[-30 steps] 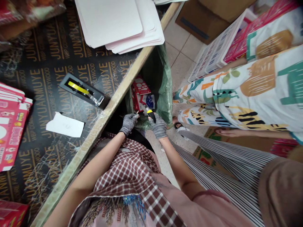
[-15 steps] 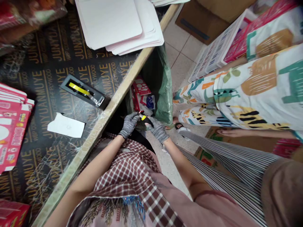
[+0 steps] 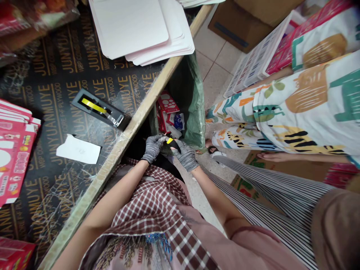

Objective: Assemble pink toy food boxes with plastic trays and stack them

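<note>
Both my hands wear grey knit gloves and meet below the table's wooden edge [image 3: 135,123], over a green bin bag [image 3: 194,101]. My right hand [image 3: 184,153] is closed round a black and yellow utility knife [image 3: 172,142]. My left hand [image 3: 153,147] is closed too, with its fingertips pinched at the knife's front end; what they pinch is too small to make out. The bag holds red and white packaging scraps [image 3: 168,103].
On the dark plywood table lie a black tape dispenser with yellow tape [image 3: 98,108], a white paper scrap [image 3: 78,149], a stack of white sheets [image 3: 140,26] and red printed cartons [image 3: 14,150]. A person in patterned clothes [image 3: 295,101] sits right, beside a white basket [image 3: 253,60].
My hands have drawn together; the right hand has turned the knife towards the left hand, which now pinches its front end.
</note>
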`<state>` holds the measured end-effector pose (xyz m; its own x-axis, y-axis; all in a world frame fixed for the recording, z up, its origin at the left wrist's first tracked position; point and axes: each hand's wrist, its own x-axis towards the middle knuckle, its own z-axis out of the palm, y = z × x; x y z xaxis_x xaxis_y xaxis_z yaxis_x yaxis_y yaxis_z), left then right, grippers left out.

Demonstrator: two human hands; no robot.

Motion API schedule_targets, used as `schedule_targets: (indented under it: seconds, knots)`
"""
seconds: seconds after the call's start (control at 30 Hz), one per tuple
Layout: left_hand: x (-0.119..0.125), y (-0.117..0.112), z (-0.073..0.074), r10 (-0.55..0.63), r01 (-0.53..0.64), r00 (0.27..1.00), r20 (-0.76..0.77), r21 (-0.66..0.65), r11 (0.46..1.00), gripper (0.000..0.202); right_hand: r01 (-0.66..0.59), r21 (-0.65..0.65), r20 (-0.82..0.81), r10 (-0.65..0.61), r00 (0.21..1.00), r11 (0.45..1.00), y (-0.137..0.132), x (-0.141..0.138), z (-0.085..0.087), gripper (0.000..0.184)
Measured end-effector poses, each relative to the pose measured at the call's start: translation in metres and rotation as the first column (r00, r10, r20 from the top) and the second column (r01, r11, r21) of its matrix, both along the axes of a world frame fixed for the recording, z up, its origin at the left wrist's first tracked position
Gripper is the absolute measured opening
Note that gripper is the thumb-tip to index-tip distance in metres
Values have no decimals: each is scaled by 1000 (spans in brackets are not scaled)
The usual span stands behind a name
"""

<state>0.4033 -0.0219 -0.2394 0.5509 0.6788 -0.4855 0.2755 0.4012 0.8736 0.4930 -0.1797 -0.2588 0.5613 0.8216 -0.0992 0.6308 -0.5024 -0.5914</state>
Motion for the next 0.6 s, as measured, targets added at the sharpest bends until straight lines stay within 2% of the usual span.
schedule_targets:
  seconds: [0.47, 0.6]
  knots:
    - [3, -2, -1, 35, -31, 994, -100, 40, 999, 36, 93, -113, 166, -73, 983, 989, 5, -19, 5, 48]
    - [3, 0, -3, 42, -36, 992, -121, 51, 998, 36, 130, -140, 157, -108, 982, 981, 10, -24, 4, 48]
